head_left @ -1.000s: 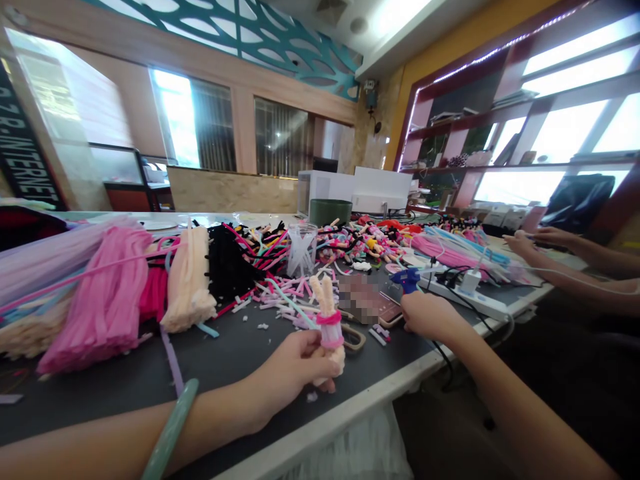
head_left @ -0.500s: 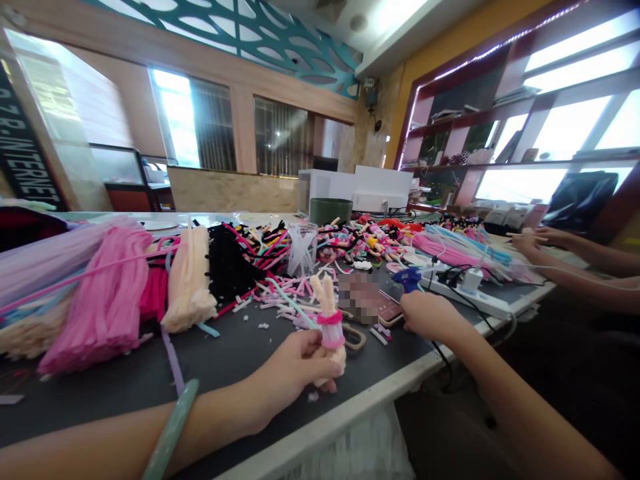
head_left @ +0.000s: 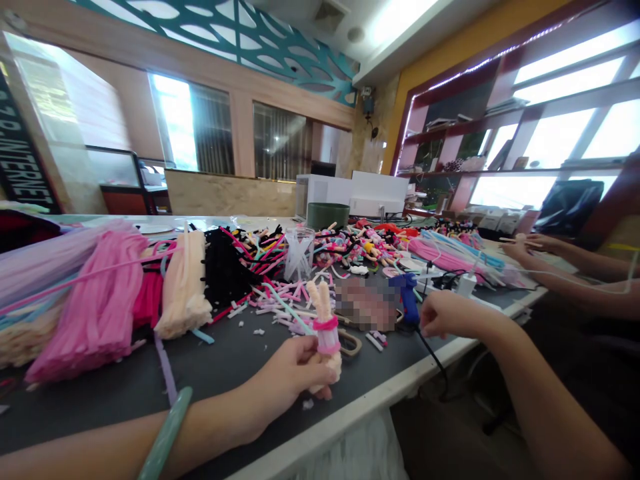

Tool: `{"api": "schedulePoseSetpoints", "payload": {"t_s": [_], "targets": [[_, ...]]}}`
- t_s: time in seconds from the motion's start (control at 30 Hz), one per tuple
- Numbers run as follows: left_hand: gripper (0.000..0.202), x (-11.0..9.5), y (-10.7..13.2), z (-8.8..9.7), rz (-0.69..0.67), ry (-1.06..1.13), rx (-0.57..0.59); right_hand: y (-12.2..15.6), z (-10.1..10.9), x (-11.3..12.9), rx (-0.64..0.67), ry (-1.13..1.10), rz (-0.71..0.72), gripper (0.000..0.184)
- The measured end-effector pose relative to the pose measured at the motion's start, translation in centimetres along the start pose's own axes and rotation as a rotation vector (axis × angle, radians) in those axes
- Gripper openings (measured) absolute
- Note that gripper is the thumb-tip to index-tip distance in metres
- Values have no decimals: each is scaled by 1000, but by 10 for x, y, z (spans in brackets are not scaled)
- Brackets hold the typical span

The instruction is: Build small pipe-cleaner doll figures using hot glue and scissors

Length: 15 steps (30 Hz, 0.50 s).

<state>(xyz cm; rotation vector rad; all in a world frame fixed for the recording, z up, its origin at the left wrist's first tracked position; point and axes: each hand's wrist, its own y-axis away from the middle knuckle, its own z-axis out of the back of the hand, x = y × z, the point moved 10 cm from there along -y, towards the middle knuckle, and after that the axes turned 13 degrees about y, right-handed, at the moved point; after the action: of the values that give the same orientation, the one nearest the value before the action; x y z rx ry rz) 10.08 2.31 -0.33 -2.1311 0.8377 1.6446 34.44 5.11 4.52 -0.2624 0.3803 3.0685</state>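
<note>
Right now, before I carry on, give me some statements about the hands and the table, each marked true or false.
1. The left hand holds a small fuzzy figure with pink bands. True.
2. The right hand is holding the fuzzy figure. False: only the left hand holds it; the right is beside the blue glue gun.
3. A green bangle is on the left forearm. True.
4. The black bundle lies left of the cream bundle in the picture. False: it lies to the right.
5. The green tub stands farther back than the clear cup. True.
</note>
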Motion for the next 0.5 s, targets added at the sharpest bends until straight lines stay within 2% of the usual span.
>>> {"api": "schedulePoseSetpoints", "payload": {"t_s": [0.23,0.37,0.5], "targets": [[23,-2,3,-2,5,11,-9,-6,1,-58,-45,8,-148,9],[28,-2,3,-2,16,33,-21,-20,10,-95,-201,92,-272,15],[28,0,0,-1,10,28,-12,-34,9,-118,-338,136,-338,25]]}}
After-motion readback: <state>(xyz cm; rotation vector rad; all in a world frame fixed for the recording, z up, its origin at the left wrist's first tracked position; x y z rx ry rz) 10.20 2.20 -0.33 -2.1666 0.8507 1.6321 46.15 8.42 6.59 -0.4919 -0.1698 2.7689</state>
